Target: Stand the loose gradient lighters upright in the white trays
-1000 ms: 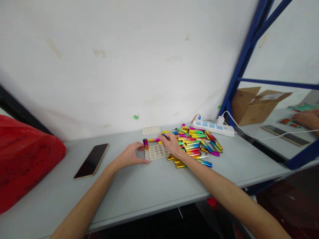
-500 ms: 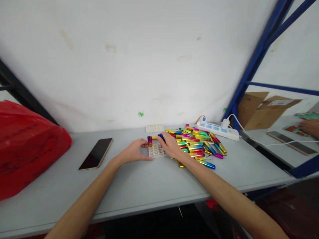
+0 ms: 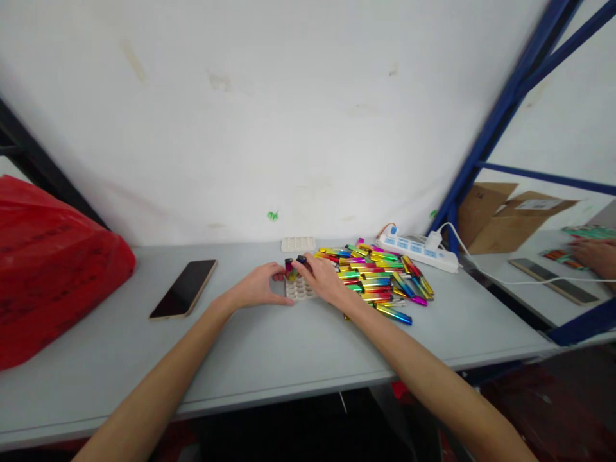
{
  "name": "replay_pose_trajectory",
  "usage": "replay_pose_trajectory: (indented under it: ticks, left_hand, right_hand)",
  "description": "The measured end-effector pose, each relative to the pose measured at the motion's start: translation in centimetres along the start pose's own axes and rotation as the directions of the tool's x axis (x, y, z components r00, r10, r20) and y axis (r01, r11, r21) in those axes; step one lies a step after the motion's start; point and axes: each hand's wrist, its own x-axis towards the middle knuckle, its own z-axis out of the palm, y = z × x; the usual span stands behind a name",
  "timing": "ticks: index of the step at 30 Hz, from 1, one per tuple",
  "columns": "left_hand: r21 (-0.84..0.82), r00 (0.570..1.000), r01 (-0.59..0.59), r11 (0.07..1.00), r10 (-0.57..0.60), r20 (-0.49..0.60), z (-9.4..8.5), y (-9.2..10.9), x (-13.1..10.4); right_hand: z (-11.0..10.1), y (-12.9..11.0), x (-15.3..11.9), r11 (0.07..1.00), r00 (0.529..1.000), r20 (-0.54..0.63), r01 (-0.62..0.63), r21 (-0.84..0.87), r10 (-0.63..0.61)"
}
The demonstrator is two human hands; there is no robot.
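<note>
A pale tray with rows of round holes (image 3: 301, 290) lies on the grey table between my hands. One shiny lighter (image 3: 290, 269), purple and yellow with a dark top, stands upright at the tray's back left corner. My left hand (image 3: 257, 285) curves around the tray's left side, thumb and fingers apart, the thumb at the front corner and the fingertips beside the standing lighter. Over the back of the tray, my right hand (image 3: 323, 277) pinches a dark-topped lighter (image 3: 301, 260) close to the standing one; its body is mostly hidden by my fingers.
A pile of shiny multicoloured lighters (image 3: 378, 279) lies to the right. Behind are a second pale tray (image 3: 298, 244) and a power strip (image 3: 418, 251). A phone (image 3: 183, 289) and a red bag (image 3: 62, 276) are left. Another person's hand (image 3: 597, 253) works at far right.
My right hand has moved slightly left with its lighter, bringing it next to the standing one. My left hand keeps its place by the tray. The view has shifted a little.
</note>
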Motion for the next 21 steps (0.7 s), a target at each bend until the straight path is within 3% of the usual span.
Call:
replay_pose_trajectory:
  ticks: [4,12,17,21]
  left_hand:
    - [0.007,1.0,-0.007,1.0,0.007,-0.003,0.0,0.1,0.0]
    - [0.014,0.999,-0.029,0.999,0.029,0.017,-0.2,0.1,0.0]
    - [0.031,1.0,-0.014,0.999,0.014,0.003,-0.3,0.2,0.2]
    - [0.035,1.0,0.015,0.999,-0.014,-0.006,-0.2,0.1,0.2]
  right_hand:
    - [0.7,0.2,0.1,0.995,0.994,0.099,0.06,-0.084,-0.051]
    - [0.5,-0.2,0.5,0.965,0.979,0.162,0.155,-0.214,-0.122]
    - [0.7,-0.3,0.4,0.934,0.979,0.168,0.163,-0.319,-0.114]
    - [-1.0,1.2,0.6,0.942,0.988,0.122,0.13,-0.311,-0.096]
